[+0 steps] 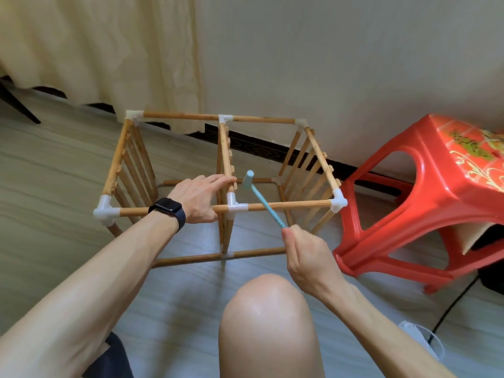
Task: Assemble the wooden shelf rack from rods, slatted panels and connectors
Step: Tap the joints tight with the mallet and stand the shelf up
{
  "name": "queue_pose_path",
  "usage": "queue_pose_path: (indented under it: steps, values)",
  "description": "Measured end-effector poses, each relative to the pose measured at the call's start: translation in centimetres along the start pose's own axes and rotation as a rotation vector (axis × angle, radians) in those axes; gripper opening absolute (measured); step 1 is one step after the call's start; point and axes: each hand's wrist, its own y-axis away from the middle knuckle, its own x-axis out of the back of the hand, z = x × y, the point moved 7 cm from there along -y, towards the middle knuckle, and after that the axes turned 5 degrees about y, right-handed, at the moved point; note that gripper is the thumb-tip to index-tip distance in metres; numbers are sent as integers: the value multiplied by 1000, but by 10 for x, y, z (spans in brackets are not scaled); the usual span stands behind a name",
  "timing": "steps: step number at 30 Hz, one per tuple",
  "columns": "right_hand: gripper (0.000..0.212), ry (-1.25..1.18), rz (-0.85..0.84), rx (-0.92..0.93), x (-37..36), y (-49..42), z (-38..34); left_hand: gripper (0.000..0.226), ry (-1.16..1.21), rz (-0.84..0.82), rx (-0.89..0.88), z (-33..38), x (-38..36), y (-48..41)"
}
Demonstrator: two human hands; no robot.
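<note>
The wooden shelf rack (180, 115) stands on the floor, built of rods, three upright slatted panels and white plastic connectors (105, 211). My left hand (199, 199), with a dark watch on the wrist, rests on the front rod with its fingers reaching to the middle panel's top. My right hand (302, 251) grips the handle of a small light-blue hammer (263, 199). The hammer's head hangs above and just right of the middle front connector (234, 204).
A red plastic stool (425, 192) stands close to the rack's right side. A cream curtain (103, 50) hangs behind at left, a wall behind at right. My bare knee (267, 320) is in the foreground. A white cable and a black one lie at bottom right.
</note>
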Motion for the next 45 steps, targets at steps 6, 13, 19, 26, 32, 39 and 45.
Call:
queue_pose_path:
  steps: [6,13,19,26,32,39,45]
  values:
    - [36,207,-251,-17,-19,1,0,100,-19,-7,8,-4,-4,-2]
    - [39,-123,50,-126,15,10,35,103,-56,-19,15,-7,-8,0]
    - [45,-166,239,-352,34,48,89,112,-313,-79,-30,6,1,-4]
    - [66,-260,341,-565,40,91,135,68,-24,-121,-226,126,-18,-40]
    - [58,-259,366,-559,47,94,145,11,113,-5,-201,126,-19,-42]
    - [55,-269,335,-543,31,102,140,61,-225,-164,-290,147,0,-50]
    - [59,-260,303,-490,34,101,132,124,-327,-157,-505,207,-15,-97]
